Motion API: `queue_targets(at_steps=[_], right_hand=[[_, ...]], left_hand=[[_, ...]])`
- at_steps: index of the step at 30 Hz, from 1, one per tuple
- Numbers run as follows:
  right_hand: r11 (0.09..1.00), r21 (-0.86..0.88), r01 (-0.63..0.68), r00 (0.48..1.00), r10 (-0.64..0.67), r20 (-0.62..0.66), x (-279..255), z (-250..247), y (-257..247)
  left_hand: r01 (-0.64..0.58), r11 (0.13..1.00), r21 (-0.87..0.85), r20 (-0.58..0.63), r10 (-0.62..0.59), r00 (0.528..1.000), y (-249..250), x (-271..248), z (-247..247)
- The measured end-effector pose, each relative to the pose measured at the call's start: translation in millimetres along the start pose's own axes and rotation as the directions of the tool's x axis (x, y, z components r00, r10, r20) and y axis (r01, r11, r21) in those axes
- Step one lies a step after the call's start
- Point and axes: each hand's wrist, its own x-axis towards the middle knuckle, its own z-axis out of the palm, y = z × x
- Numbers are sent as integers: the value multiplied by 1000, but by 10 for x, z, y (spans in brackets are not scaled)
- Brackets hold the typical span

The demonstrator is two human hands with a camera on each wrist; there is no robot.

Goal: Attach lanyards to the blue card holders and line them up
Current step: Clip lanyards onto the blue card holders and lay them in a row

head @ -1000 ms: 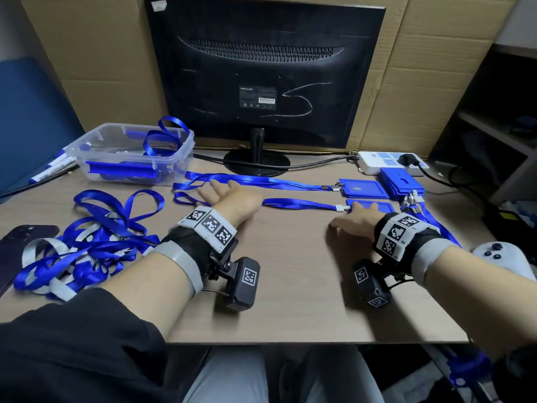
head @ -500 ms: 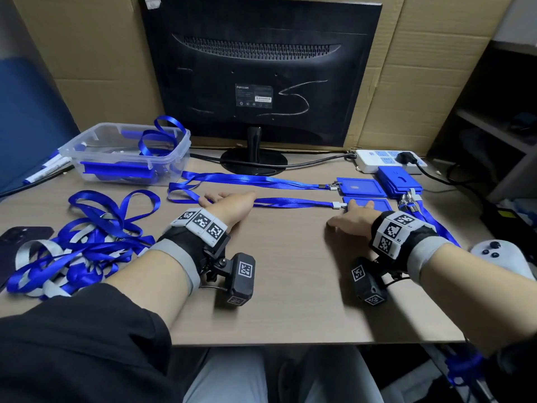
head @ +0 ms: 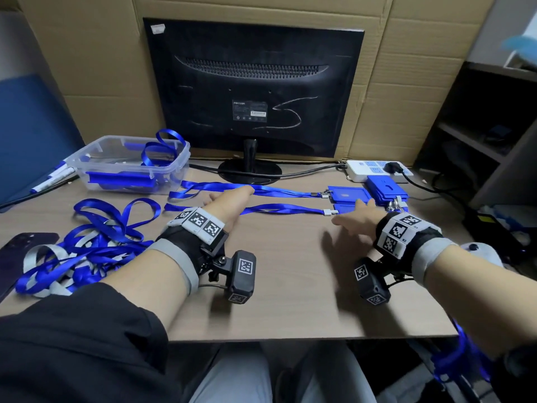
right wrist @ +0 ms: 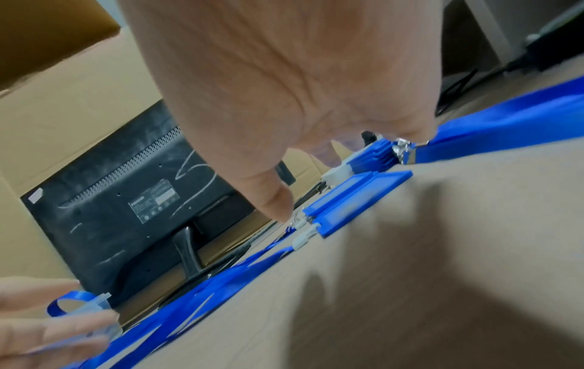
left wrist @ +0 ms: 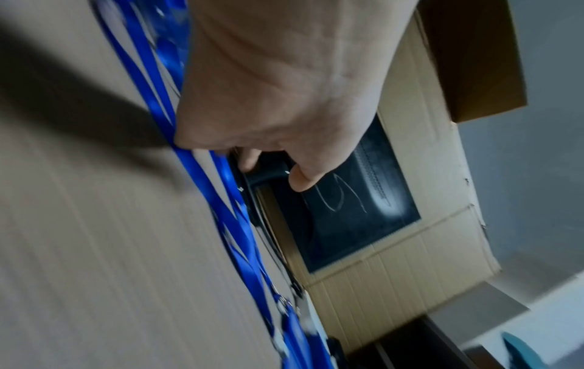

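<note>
Two blue lanyards lie stretched across the desk, each clipped to a blue card holder at its right end: the far lanyard [head: 279, 192] with its holder [head: 348, 194], and the near lanyard [head: 284, 210] with its holder [head: 344, 207]. My left hand [head: 229, 199] lies flat, fingers straight, over the left part of both straps [left wrist: 202, 169]. My right hand [head: 356, 218] has its fingers spread, with the tips at the near holder [right wrist: 357, 197] beside its clip [right wrist: 303, 237]. It holds nothing. A stack of blue card holders [head: 385, 187] sits just behind it.
A tangled pile of blue and grey lanyards [head: 87, 242] lies at the left beside a phone [head: 17, 248]. Behind are a clear plastic box [head: 130, 164], a monitor [head: 252, 91] on its stand, and a power strip [head: 374, 170]. A white controller [head: 482, 254] sits at the desk's right edge.
Both hands stay about where they were, on the near lanyard and at its holder. The right hand's fingers have spread and are blurred. The head view has tilted up.
</note>
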Motion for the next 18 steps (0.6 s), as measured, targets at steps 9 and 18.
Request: queue_targets(at_steps=[9, 18], right_hand=[[986, 162, 52, 946, 4, -324, 97, -494, 597], [984, 179, 22, 948, 37, -316, 818, -577, 669]], left_hand=[[-183, 967, -176, 182, 214, 960, 438, -422, 684], [-175, 979, -108, 262, 198, 944, 479, -210, 1196]])
